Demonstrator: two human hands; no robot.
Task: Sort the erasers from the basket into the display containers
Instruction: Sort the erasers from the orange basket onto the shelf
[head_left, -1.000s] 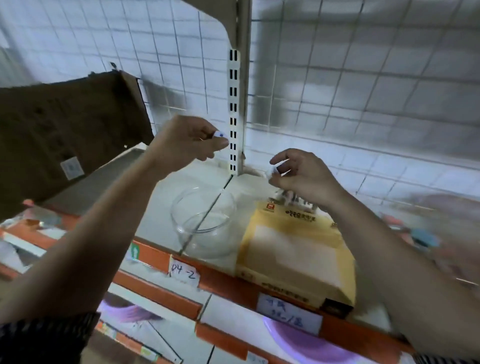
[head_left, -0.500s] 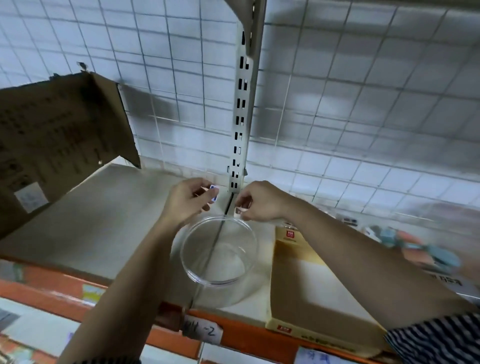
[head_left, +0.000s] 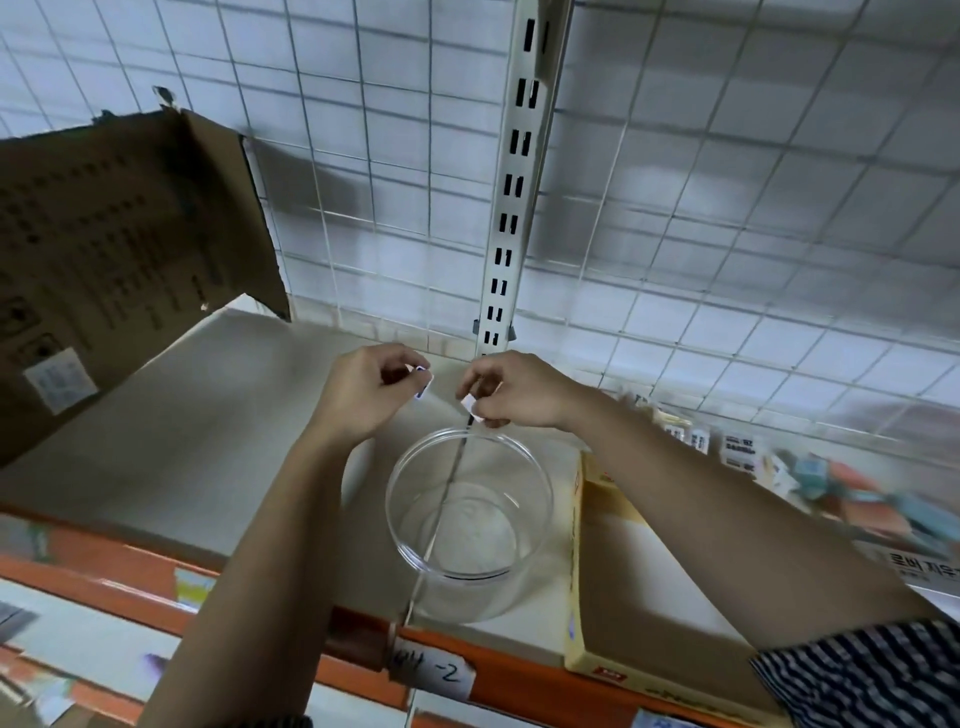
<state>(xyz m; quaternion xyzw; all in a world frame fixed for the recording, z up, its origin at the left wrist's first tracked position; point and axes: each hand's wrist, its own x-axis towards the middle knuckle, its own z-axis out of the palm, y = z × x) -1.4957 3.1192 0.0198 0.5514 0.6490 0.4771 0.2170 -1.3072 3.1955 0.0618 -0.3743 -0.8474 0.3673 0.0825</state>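
Head camera gives me both arms reaching over a beige shelf board (head_left: 182, 457); my left hand (head_left: 363, 392) has its fingers curled in, pinching a small white eraser with a blue edge (head_left: 423, 382) at the fingertips; my right hand (head_left: 519, 389) is likewise narrow, thumb and forefinger pinching a small plain white eraser (head_left: 470, 404); the two hands sit near each other but apart, both just past the far rim of a clear round glass bowl (head_left: 467, 597) that stands upright near the shelf's front edge; whether the right-hand eraser touches the glass I cannot tell; a flat yellow cardboard box (head_left: 623, 597) lies just beside the bowl on its right; a brown corrugated carton (head_left: 119, 249) leans at far left; a white slotted metal upright (head_left: 511, 182) rises behind the hands against a white wire grid panel (head_left: 727, 208); a handwritten paper label (head_left: 434, 673) is stuck on the orange shelf lip; blurred small packs (head_left: 831, 488) are heaped at far right.
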